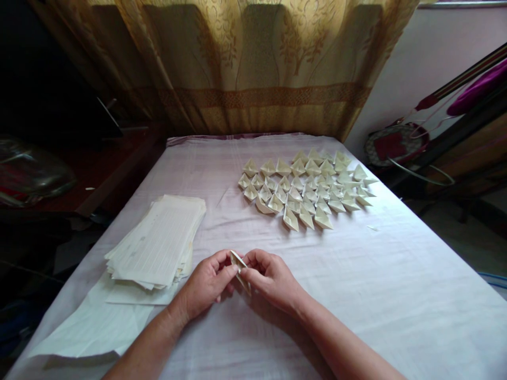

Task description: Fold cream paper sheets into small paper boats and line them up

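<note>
My left hand and right hand pinch the folded paper between thumbs and fingers, over the white cloth. The piece is off-white, narrow and creased; my fingers probably hide some folds. Its long axis slants from far left to near right, its pointed tip directed away from me.

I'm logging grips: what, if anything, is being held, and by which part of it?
A folded paper piece: the left hand and the right hand pinch it from opposite sides, thumbs near its middle.
</note>
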### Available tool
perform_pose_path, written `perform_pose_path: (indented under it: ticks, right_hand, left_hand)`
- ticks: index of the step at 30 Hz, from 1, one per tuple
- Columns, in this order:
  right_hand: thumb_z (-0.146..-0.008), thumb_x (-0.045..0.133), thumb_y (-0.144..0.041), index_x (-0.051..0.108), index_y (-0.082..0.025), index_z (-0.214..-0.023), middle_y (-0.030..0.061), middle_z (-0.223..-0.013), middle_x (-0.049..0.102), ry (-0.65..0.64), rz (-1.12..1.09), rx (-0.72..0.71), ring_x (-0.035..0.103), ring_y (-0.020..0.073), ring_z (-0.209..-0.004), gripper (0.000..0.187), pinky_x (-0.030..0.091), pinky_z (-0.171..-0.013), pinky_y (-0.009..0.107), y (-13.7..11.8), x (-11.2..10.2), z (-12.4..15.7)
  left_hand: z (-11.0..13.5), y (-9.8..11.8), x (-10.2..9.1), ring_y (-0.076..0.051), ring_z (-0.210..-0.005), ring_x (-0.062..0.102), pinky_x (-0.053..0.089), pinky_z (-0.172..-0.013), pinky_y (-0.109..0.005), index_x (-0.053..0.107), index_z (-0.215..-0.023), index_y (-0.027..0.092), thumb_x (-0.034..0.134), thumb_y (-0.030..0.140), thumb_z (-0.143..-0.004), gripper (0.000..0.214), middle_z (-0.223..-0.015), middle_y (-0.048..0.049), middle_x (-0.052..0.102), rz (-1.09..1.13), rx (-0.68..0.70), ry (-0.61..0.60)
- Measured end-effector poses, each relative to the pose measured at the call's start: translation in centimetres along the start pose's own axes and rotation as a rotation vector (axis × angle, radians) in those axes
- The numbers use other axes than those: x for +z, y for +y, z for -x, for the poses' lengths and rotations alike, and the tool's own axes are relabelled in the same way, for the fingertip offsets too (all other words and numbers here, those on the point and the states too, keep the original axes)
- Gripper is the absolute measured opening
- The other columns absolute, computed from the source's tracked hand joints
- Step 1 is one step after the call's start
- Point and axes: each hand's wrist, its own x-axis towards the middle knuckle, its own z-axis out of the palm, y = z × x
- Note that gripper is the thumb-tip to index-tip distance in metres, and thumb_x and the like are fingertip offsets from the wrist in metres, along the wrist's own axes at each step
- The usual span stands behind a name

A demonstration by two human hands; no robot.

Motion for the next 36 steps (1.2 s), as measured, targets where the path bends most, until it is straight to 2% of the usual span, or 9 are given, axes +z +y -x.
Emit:
perform_pose_path:
  ticks: [3, 8, 15, 19, 22, 30, 33, 36]
  right_hand:
    - [-0.076, 0.057, -0.027, 0.06, -0.018, -0.073, -0.0028, -0.063, 0.058, -0.008, 0.014, 0.016, 0.051, 0.011, -0.06, 0.011, 0.039, -0.055, 0.021, 0.0, -0.2, 0.0]
    - [-0.075, 0.055, -0.022, 0.061, -0.017, -0.074, -0.0025, -0.065, 0.059, -0.007, 0.088, -0.016, 0.052, 0.0107, -0.062, 0.008, 0.04, -0.056, 0.02, 0.3, -0.1, 0.0]
    - [-0.072, 0.06, -0.019, 0.063, -0.016, -0.082, -0.0031, -0.069, 0.061, -0.083, 0.022, -0.003, 0.051, 0.0099, -0.062, 0.011, 0.037, -0.054, 0.019, 0.6, -0.2, -0.1]
    - [-0.072, 0.054, -0.016, 0.063, -0.017, -0.08, -0.0038, -0.068, 0.06, -0.033, 0.065, -0.04, 0.05, 0.0101, -0.062, 0.013, 0.037, -0.056, 0.02, 0.6, 0.1, 0.0]
    - [-0.073, 0.051, -0.017, 0.063, -0.018, -0.079, -0.0033, -0.068, 0.061, 0.014, 0.119, -0.049, 0.051, 0.0111, -0.063, 0.014, 0.037, -0.057, 0.021, 0.6, 0.4, 0.1]
    - [-0.072, 0.051, -0.014, 0.062, -0.019, -0.07, -0.0032, -0.064, 0.062, 0.146, 0.276, -0.063, 0.054, 0.0113, -0.06, 0.012, 0.035, -0.057, 0.02, 0.2, 0.9, 0.1]
    - [-0.072, 0.054, -0.013, 0.063, -0.02, -0.073, -0.0038, -0.062, 0.062, 0.205, 0.368, -0.062, 0.054, 0.011, -0.057, 0.012, 0.033, -0.056, 0.02, 0.2, 1.1, 0.3]
    - [-0.073, 0.056, -0.014, 0.065, -0.021, -0.082, -0.0051, -0.06, 0.061, 0.222, 0.443, -0.079, 0.054, 0.0111, -0.055, 0.015, 0.032, -0.056, 0.021, 0.4, 1.1, 0.5]
  left_hand:
    - [0.1, 0.0, 0.0, -0.01, -0.051, 0.05, 0.032, -0.035, -0.014, 0.06, -0.096, 0.018, 0.06, 0.04, -0.078, 0.029, -0.064, 0.0032, 0.056, -0.001, -0.001, -0.002]
    - [0.2, -0.1, 0.6, -0.006, -0.043, 0.042, 0.029, -0.035, -0.013, 0.056, -0.091, 0.019, 0.061, 0.033, -0.076, 0.021, -0.058, 0.0073, 0.05, 0.036, -0.024, 0.06]
    - [0.1, -0.1, 0.9, -0.002, -0.039, 0.041, 0.028, -0.032, -0.012, 0.053, -0.088, 0.02, 0.063, 0.034, -0.071, 0.024, -0.07, 0.007, 0.054, 0.123, -0.014, 0.094]
    - [0.0, -0.2, 1.0, -0.004, -0.036, 0.037, 0.027, -0.033, -0.014, 0.052, -0.086, 0.019, 0.062, 0.035, -0.071, 0.024, -0.058, 0.0094, 0.049, 0.096, -0.031, 0.085]
    - [-0.2, -0.6, 1.2, -0.006, -0.038, 0.04, 0.03, -0.037, -0.015, 0.052, -0.082, 0.02, 0.059, 0.033, -0.071, 0.019, -0.051, 0.0095, 0.046, 0.032, -0.007, 0.123]
    - [-0.4, -1.1, 1.4, -0.009, -0.05, 0.05, 0.038, -0.05, -0.019, 0.058, -0.082, 0.02, 0.051, 0.02, -0.071, 0.013, -0.06, 0.0057, 0.057, -0.358, 0.099, 0.285]
    - [-0.3, -0.6, 1.5, -0.011, -0.056, 0.055, 0.039, -0.054, -0.02, 0.06, -0.082, 0.021, 0.052, 0.016, -0.071, 0.014, -0.064, 0.0051, 0.061, -0.476, 0.084, 0.322]
    - [-0.4, -0.4, 1.5, -0.012, -0.062, 0.06, 0.042, -0.058, -0.021, 0.061, -0.084, 0.021, 0.053, 0.014, -0.072, 0.016, -0.071, 0.0037, 0.066, -0.481, 0.056, 0.312]
